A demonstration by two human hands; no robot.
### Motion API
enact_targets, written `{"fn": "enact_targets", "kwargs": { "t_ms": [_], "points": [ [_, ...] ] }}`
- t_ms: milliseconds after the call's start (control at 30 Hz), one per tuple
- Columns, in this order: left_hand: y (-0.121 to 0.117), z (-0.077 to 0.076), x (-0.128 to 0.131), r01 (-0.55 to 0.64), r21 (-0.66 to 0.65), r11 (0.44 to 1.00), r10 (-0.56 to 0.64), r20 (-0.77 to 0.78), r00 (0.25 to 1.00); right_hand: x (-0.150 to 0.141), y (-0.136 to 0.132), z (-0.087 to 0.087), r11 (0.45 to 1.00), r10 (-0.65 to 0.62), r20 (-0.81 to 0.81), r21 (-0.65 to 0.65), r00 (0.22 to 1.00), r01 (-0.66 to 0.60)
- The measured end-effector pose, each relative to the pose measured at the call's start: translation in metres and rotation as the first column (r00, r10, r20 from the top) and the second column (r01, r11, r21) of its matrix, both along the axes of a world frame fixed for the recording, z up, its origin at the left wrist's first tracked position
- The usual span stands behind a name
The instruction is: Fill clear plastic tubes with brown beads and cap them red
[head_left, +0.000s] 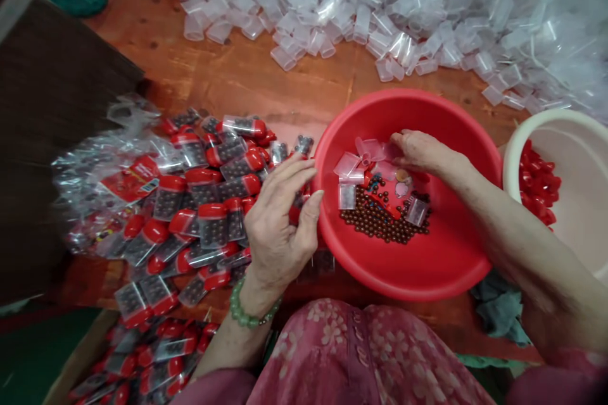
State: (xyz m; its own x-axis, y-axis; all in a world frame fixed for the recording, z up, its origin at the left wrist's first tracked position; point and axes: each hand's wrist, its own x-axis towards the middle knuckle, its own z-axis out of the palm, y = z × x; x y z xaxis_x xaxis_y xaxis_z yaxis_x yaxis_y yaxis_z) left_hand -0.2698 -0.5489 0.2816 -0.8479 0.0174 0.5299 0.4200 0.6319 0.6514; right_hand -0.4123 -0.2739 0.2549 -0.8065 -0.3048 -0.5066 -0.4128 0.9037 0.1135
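Observation:
My left hand, a green bead bracelet on its wrist, has its fingers stretched out and thumb apart. It lies between the basin's left rim and a pile of clear bottles with red caps, filled with dark balls. Inside the red basin, my right hand has its fingers closed at a clear plastic container; the fingertips partly hide it. Loose brown balls cover part of the basin floor. Among them lie several clear containers and small red pieces.
Empty clear containers heap along the back. A cream bucket of red caps stands at right. Left are a clear plastic bag and a dark box-like block. More filled bottles lie below the table's front edge.

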Motion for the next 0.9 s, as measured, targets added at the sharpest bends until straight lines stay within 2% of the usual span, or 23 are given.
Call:
{"fn": "enact_targets", "kwargs": {
  "t_ms": [133, 233, 300, 367, 433, 500, 600, 667, 700, 767, 900],
  "points": [
    [0.016, -0.002, -0.005, 0.103, 0.015, 0.995, -0.103, 0.010, 0.995, 0.004, 0.015, 0.008, 0.999, 0.031, -0.003, -0.028, 1.000, -0.031],
    [0.022, -0.003, -0.007, 0.133, 0.029, 0.991, -0.134, 0.023, 0.991, 0.014, 0.023, 0.023, 0.979, 0.044, -0.032, -0.197, 0.999, -0.049],
    [0.025, -0.002, -0.007, 0.157, 0.046, 0.987, -0.158, 0.025, 0.987, 0.026, 0.027, 0.032, 0.916, 0.027, -0.038, -0.399, 0.999, -0.040],
    [0.028, -0.001, -0.007, 0.196, 0.052, 0.979, -0.197, 0.021, 0.980, 0.041, 0.029, 0.037, 0.822, 0.001, -0.023, -0.569, 1.000, -0.014],
    [0.029, -0.002, -0.007, 0.215, 0.043, 0.976, -0.216, 0.008, 0.976, 0.054, 0.030, 0.039, 0.752, -0.016, -0.011, -0.660, 1.000, 0.005],
    [0.029, -0.004, -0.007, 0.168, 0.024, 0.985, -0.168, -0.003, 0.986, 0.062, 0.032, 0.039, 0.733, -0.026, -0.008, -0.680, 1.000, 0.013],
    [0.026, -0.015, -0.009, 0.032, 0.000, 0.999, -0.032, 0.031, 0.999, 0.065, 0.038, 0.037, 0.783, -0.018, 0.007, -0.621, 1.000, 0.019],
    [0.024, -0.028, -0.012, -0.013, 0.025, 1.000, 0.010, 0.101, 0.995, 0.064, 0.040, 0.034, 0.878, 0.014, 0.008, -0.479, 1.000, -0.009],
    [0.024, -0.035, -0.014, -0.021, 0.058, 0.998, 0.012, 0.149, 0.989, 0.063, 0.040, 0.032, 0.920, 0.038, 0.005, -0.390, 0.999, -0.033],
    [0.024, -0.048, -0.016, -0.025, 0.152, 0.988, -0.014, 0.245, 0.969, 0.062, 0.036, 0.029, 0.969, 0.078, 0.002, -0.235, 0.997, -0.076],
    [0.024, -0.060, -0.020, -0.033, 0.306, 0.951, -0.080, 0.349, 0.934, 0.059, 0.023, 0.023, 0.994, 0.106, 0.021, -0.028, 0.994, -0.105]
  ]
}}
